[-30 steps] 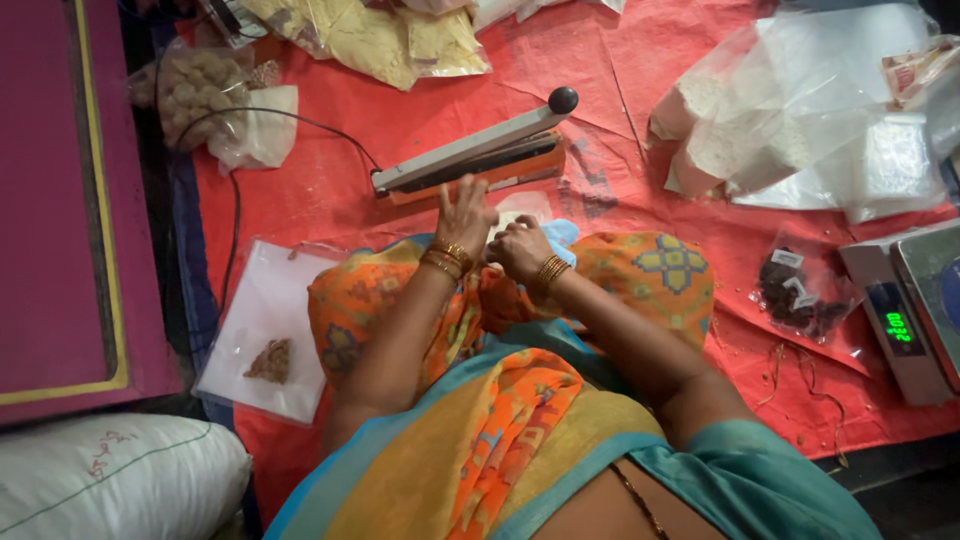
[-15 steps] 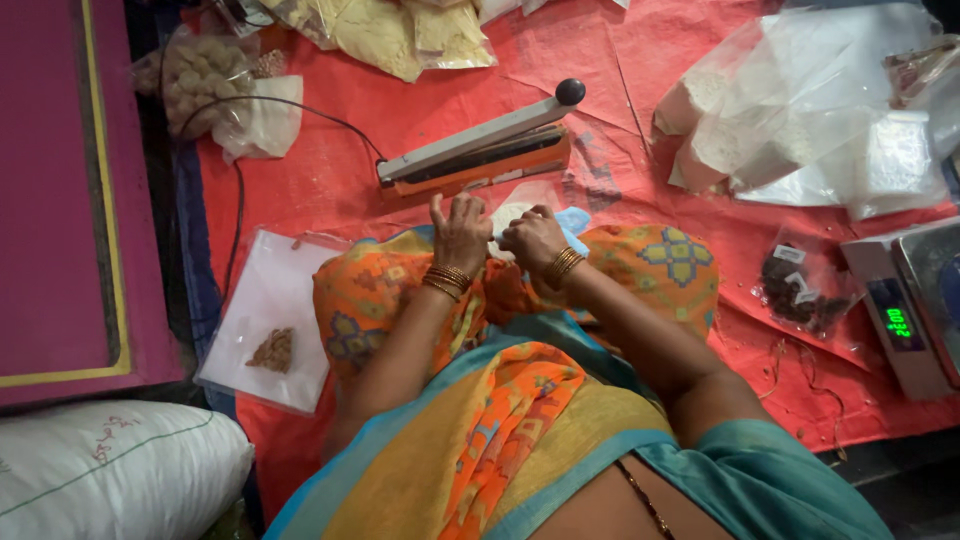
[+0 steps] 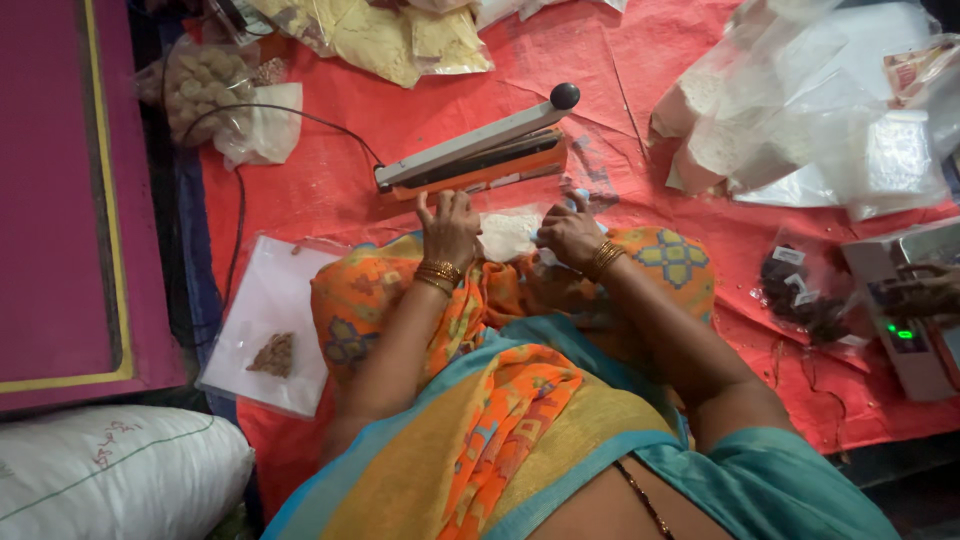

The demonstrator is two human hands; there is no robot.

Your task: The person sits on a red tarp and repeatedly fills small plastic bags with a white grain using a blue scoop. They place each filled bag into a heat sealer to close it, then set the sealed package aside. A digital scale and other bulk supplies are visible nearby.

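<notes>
Seated on a red sheet (image 3: 330, 190), a person pinches a small clear plastic pouch (image 3: 508, 232) between both hands, just short of an orange-and-grey heat sealer (image 3: 470, 160). The left hand (image 3: 448, 226) grips the pouch's left edge, fingers closed over it; the right hand (image 3: 568, 232) curls round the right edge. The pouch looks light, limp and slippery, best held taut at its two top corners.

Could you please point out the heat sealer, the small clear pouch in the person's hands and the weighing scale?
heat sealer (image 3: 480, 152): head view, on the grey upper arm.
small clear pouch (image 3: 508, 232): head view, on the pale middle between the hands.
weighing scale (image 3: 915, 340): head view, on the front panel beside the green display.
</notes>
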